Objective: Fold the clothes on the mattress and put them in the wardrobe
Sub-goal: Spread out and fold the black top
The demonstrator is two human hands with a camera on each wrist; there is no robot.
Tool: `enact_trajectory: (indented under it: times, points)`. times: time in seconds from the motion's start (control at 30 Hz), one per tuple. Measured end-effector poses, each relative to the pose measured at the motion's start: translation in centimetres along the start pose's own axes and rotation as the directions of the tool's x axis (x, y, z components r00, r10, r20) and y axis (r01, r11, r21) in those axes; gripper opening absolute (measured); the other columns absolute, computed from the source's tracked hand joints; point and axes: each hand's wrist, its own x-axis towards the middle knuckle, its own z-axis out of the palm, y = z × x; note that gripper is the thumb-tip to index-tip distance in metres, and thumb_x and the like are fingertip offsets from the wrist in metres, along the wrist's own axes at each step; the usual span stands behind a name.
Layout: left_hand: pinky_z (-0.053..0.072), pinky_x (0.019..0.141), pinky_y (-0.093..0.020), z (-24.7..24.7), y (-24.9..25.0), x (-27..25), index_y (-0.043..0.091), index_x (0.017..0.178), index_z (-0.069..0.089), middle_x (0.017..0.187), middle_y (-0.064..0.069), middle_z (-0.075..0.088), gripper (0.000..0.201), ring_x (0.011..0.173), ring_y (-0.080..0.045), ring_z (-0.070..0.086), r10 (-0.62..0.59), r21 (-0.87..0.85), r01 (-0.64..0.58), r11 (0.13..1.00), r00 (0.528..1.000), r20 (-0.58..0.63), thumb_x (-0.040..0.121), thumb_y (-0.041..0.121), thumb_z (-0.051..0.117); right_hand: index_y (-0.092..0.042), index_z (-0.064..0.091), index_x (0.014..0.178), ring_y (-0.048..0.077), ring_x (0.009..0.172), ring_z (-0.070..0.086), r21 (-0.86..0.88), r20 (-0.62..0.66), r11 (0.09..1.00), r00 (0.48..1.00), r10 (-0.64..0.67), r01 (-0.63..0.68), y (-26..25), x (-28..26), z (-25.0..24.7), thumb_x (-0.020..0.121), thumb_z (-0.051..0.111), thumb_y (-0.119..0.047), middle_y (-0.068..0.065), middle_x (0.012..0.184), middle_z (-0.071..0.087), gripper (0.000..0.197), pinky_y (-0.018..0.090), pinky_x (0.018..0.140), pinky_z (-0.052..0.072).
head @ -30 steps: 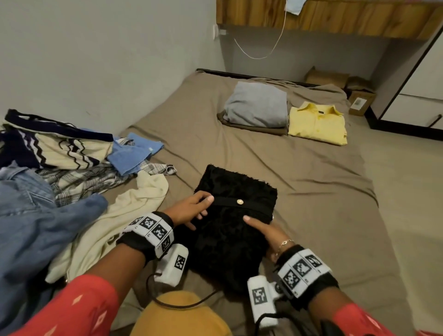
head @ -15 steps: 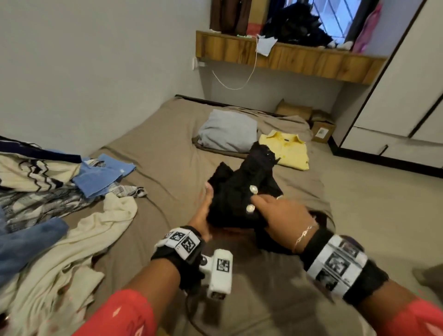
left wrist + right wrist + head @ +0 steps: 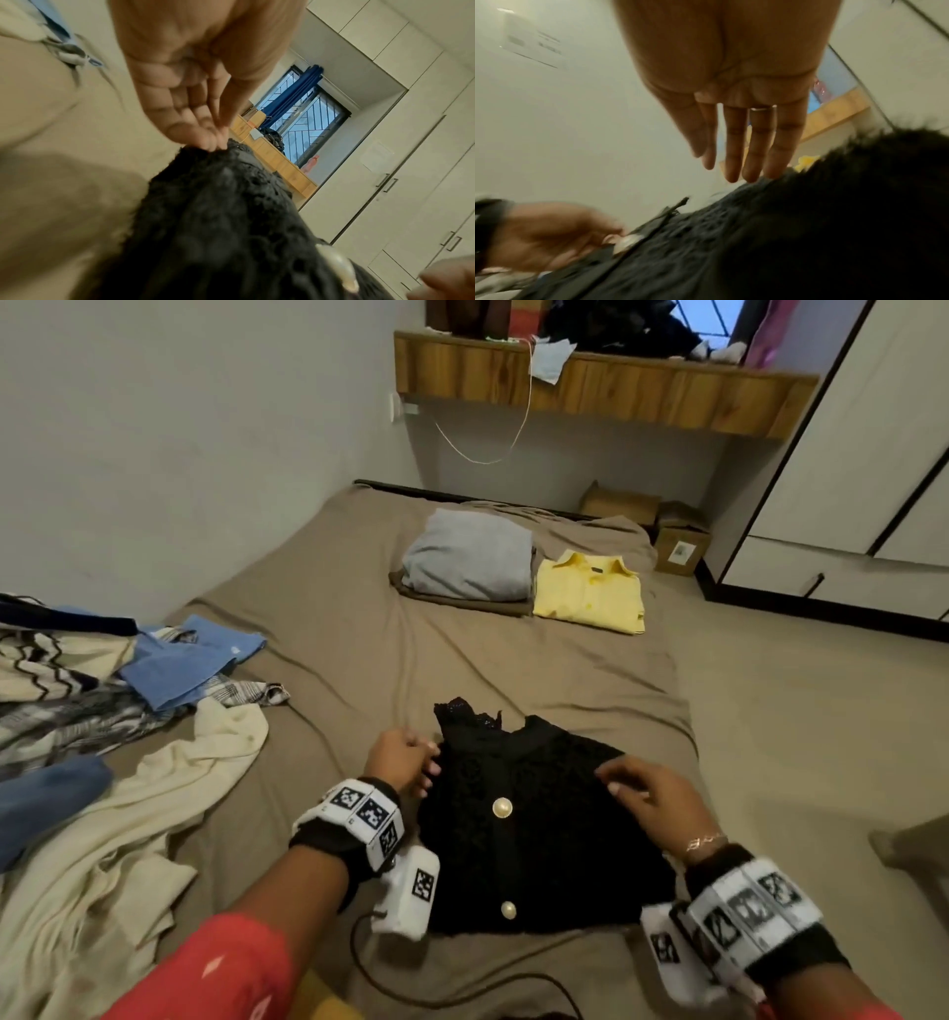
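A black fuzzy garment (image 3: 534, 824) with pearl buttons lies folded and flat on the brown mattress (image 3: 411, 660), close in front of me. My left hand (image 3: 411, 762) is at its left edge; in the left wrist view the left hand's (image 3: 216, 140) fingertips and thumb pinch the black garment's (image 3: 218, 223) edge. My right hand (image 3: 642, 788) rests on its upper right part. In the right wrist view the right hand's (image 3: 744, 162) fingers are straight, tips touching the black garment (image 3: 808, 233). The white wardrobe (image 3: 847, 480) stands at the far right.
A folded grey garment (image 3: 470, 562) and a folded yellow shirt (image 3: 590, 593) lie at the mattress's far end. A heap of unfolded clothes (image 3: 102, 711) covers the left side. Cardboard boxes (image 3: 680, 546) sit under a wooden shelf (image 3: 590, 387).
The black garment was lifted off the mattress and folded over in both hands; now it lies flat again, buttons up. My right hand has let go and straightened.
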Motion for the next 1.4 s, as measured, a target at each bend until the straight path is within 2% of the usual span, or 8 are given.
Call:
enact_trajectory:
  times: [0.3,0.53,0.63,0.8,1.03,1.17,1.27,1.4]
  points:
    - [0.049,0.042,-0.017,1.5,2.0,0.8,0.012,0.078,0.051,0.072,-0.004,0.051,0.027,0.061,-0.013,0.048,-0.012,-0.177,0.058,0.983,0.969,0.248,0.095,-0.004,0.038,-0.008,0.06,0.116,0.029,0.107,0.058,-0.04,0.025,0.939,0.939,0.342,-0.341,2.2,7.0,1.6,0.09,0.057,-0.029,0.014,0.114,0.064,0.034,0.035,0.093,0.043]
    - [0.026,0.031,-0.012,2.0,2.3,0.9,0.012,0.069,0.051,0.049,0.004,0.05,0.026,0.038,-0.005,0.039,-0.167,-0.191,0.249,0.949,0.916,0.365,0.094,0.008,0.049,-0.015,0.061,0.084,0.023,0.093,0.058,-0.021,0.137,0.942,0.933,0.334,-0.334,2.5,8.4,2.8,0.084,0.065,-0.017,0.006,0.091,0.06,0.005,0.025,0.077,0.037]
    - [0.032,0.033,-0.013,1.7,2.6,1.1,0.014,0.063,0.044,0.058,0.001,0.049,0.03,0.05,-0.008,0.042,-0.148,-0.184,0.212,0.96,0.938,0.313,0.091,0.007,0.054,-0.021,0.051,0.066,0.016,0.072,0.056,0.218,0.058,0.938,0.963,0.263,-0.269,3.2,8.4,2.1,0.085,0.06,-0.001,-0.001,0.068,0.059,0.029,0.026,0.073,0.041]
    - [0.045,0.039,-0.014,-0.1,2.1,0.9,0.016,0.075,0.048,0.07,0.001,0.052,0.019,0.067,-0.01,0.048,-0.151,-0.272,0.195,0.942,0.973,0.172,0.092,0.02,0.056,-0.008,0.054,0.077,0.0,0.05,0.057,0.713,0.114,0.654,0.963,0.245,-0.251,2.8,8.2,1.6,0.089,0.043,0.01,-0.009,0.053,0.063,0.024,0.013,0.056,0.048]
    - [0.034,0.034,-0.014,-0.6,0.3,-0.2,0.011,0.08,0.053,0.07,-0.002,0.052,0.016,0.055,-0.01,0.046,-0.194,-0.227,0.262,0.938,0.939,0.283,0.095,0.014,0.049,-0.013,0.054,0.072,0.014,0.059,0.047,0.622,0.262,0.623,0.876,0.405,-0.474,3.0,8.3,3.0,0.092,0.054,-0.01,0.002,0.059,0.056,0.019,0.021,0.053,0.041]
    - [0.029,0.033,-0.013,-0.9,0.0,-0.1,0.012,0.072,0.052,0.067,-0.004,0.056,0.019,0.047,-0.008,0.049,-0.053,-0.21,0.07,0.975,0.995,0.082,0.089,0.003,0.056,-0.012,0.05,0.058,0.007,0.039,0.038,0.442,0.36,0.758,0.869,0.34,-0.479,3.7,7.8,1.4,0.088,0.061,-0.014,-0.005,0.043,0.042,0.032,0.014,0.039,0.032]
    - [0.029,0.031,-0.012,0.0,-0.3,-0.6,0.013,0.065,0.043,0.048,0.002,0.051,0.029,0.038,-0.008,0.042,-0.086,-0.196,0.083,0.977,0.996,-0.007,0.089,0.014,0.06,-0.01,0.045,0.056,0.003,0.031,0.035,0.391,0.269,0.8,0.888,0.373,-0.455,4.2,8.1,2.2,0.088,0.059,-0.002,-0.01,0.032,0.039,0.035,0.013,0.035,0.03]
    - [0.047,0.04,-0.019,0.0,-0.8,-2.6,0.015,0.08,0.05,0.066,-0.001,0.047,0.034,0.055,-0.013,0.045,-0.272,-0.222,0.303,0.927,0.949,0.16,0.097,0.043,0.04,-0.01,0.048,0.061,0.004,0.033,0.037,0.439,0.294,0.73,0.851,0.435,-0.524,4.4,6.8,2.1,0.091,0.056,-0.011,-0.009,0.031,0.039,0.031,0.016,0.041,0.034]
